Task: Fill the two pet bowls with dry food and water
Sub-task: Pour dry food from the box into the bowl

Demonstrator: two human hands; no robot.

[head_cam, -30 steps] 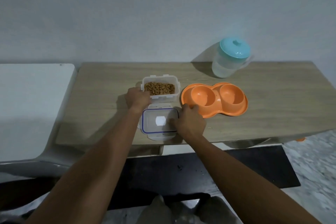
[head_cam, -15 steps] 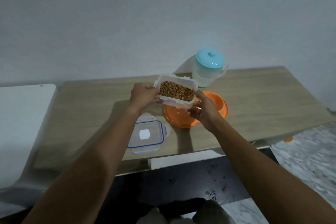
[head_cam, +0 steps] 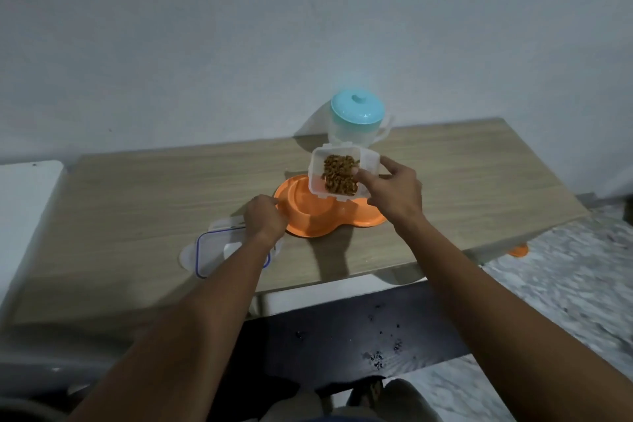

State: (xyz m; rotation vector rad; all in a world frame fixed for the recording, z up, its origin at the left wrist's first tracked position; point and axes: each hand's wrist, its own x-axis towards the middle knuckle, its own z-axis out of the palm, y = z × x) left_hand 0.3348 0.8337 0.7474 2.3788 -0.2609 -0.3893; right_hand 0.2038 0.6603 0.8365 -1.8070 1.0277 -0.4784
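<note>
Right, risks first. The wooden table (head_cam: 137, 199) drops to floor past its near edge, and the orange double pet bowl (head_cam: 308, 219) sits mid-table, nearer that edge. A heavy pour could slide it. The left hand (head_cam: 265, 216) has its fingers curled on the bowl's left rim, apparently bracing it.

The right hand (head_cam: 394, 192) grips the kibble container (head_cam: 342, 175), thumb over the right wall. It's tipped toward the camera, lower lip over the bowl's middle. If it tilts too fast, the kibble (head_cam: 340, 175) probably goes in one clump and overshoots. It'd scatter on the table or land in the well presumably meant for water.

Containers, big to small:
- Clear pitcher (head_cam: 358, 120): teal lid on, at the far edge behind the bowl. Water level unreadable.
- Double bowl: left well looks empty. Right well is hidden by container and hand.
- Kibble container: partly full, nothing falling yet.
- Container lid (head_cam: 212, 250): flat by the near edge, left of the bowl, partly under the left forearm.
</note>
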